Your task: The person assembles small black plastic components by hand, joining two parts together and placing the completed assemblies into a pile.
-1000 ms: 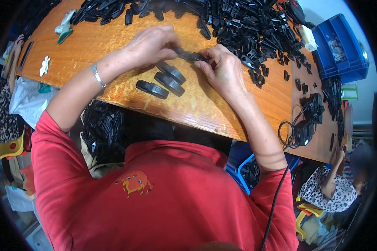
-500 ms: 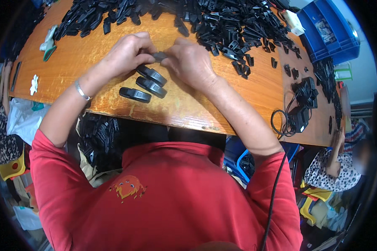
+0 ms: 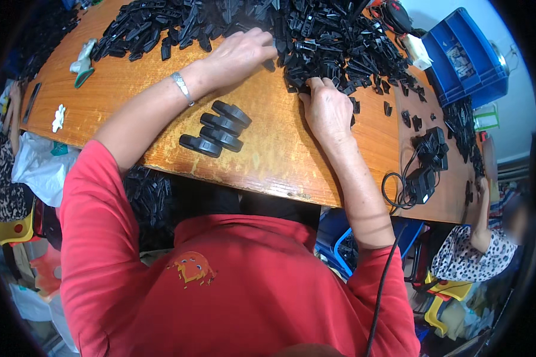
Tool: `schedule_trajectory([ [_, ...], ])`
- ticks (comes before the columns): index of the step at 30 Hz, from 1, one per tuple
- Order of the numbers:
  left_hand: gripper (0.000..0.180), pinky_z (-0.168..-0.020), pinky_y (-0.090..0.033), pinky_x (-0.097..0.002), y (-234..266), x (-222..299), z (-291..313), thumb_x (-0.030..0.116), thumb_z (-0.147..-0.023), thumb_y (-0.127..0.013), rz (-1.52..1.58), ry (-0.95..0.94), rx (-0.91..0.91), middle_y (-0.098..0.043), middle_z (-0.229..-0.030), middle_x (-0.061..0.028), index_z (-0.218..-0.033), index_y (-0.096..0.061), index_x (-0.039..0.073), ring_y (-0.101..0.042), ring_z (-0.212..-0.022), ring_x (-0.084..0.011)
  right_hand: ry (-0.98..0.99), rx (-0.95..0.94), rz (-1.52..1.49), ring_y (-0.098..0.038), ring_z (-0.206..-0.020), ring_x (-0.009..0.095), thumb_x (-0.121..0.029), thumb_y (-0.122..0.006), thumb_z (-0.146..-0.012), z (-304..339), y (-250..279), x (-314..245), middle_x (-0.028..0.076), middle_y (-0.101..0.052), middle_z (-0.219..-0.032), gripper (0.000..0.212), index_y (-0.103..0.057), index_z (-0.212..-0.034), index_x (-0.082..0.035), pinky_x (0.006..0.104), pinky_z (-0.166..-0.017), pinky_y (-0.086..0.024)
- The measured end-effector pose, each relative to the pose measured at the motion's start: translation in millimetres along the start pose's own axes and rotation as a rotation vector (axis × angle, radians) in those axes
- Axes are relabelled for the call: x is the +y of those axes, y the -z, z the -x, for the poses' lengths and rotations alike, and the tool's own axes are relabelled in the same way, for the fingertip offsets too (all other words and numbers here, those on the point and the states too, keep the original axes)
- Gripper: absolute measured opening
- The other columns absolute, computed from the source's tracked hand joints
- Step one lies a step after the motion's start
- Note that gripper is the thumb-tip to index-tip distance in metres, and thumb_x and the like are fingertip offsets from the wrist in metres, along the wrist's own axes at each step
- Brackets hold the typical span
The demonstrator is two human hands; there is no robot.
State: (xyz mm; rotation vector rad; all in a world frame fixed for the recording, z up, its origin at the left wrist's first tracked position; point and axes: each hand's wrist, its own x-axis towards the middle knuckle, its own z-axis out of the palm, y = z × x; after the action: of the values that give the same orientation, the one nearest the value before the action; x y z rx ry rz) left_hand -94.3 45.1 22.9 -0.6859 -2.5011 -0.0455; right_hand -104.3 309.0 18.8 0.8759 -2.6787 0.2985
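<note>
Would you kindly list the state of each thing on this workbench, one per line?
Left hand: palm down, fingers in the pile of black parts.
Right hand: fingertips at the pile's near edge.
Pile of black plastic parts: loose, heaped.
Four assembled black pieces: lying in a row, untouched.
Blue crate: open, tilted.
Black cable: coiled.

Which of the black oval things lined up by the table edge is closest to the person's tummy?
The lowest oval piece, at the left end of the row. It lies nearest the table edge, a little apart, while the others overlap each other further up.
</note>
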Motion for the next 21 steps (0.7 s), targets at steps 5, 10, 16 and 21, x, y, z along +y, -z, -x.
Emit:
schedule_trajectory([
  [5, 0.026, -0.097, -0.057, -0.044, 5, -5, 1, 0.008, -0.084, -0.083, 0.036, 0.034, -0.087, -0.07, -0.116, -0.0099, -0.106, -0.07, 0.003, -0.067, -0.111, -0.0319, 0.017, 0.028, -0.141, -0.075, -0.092, 0.042, -0.012, -0.073, -0.097, 5, 8, 4, 0.019, -0.075, -0.107, 0.024, -0.073, -0.119, -0.005, 0.0501, -0.079, -0.06],
  [10, 0.031, -0.088, -0.057, -0.0299, 10, 11, 18, -0.003, -0.09, -0.08, 0.738, 0.512, 0.032, -0.066, -0.106, -0.0024, -0.117, -0.065, 0.004, -0.066, -0.097, -0.0149, 0.082, 0.149, -0.276, -0.074, -0.083, 0.047, -0.012, -0.068, -0.1, 13, 14, 7, 0.028, -0.074, -0.101, 0.016, -0.072, -0.109, 0.0, 0.0532, -0.075, -0.061],
  [16, 0.037, -0.086, -0.056, -0.0286, 18, 32, 48, 0.0, -0.091, -0.08, 1.014, 0.517, 0.007, -0.066, -0.106, -0.0033, -0.125, -0.066, 0.002, -0.066, -0.096, -0.0127, 0.135, -0.073, -0.294, -0.074, -0.09, 0.048, -0.01, -0.071, -0.097, 20, 17, -1, 0.031, -0.073, -0.098, 0.015, -0.073, -0.104, 0.002, 0.0536, -0.081, -0.06],
  [21, 0.025, -0.087, -0.057, -0.0381, 25, 26, 61, 0.011, -0.089, -0.084, 0.502, 0.371, -0.08, -0.07, -0.104, -0.0119, -0.108, -0.073, 0.001, -0.071, -0.098, -0.0268, 0.239, -0.202, -0.142, -0.075, -0.092, 0.045, -0.012, -0.077, -0.093, 16, 22, -2, 0.028, -0.074, -0.102, 0.019, -0.075, -0.107, 0.0, 0.0513, -0.081, -0.06],
])
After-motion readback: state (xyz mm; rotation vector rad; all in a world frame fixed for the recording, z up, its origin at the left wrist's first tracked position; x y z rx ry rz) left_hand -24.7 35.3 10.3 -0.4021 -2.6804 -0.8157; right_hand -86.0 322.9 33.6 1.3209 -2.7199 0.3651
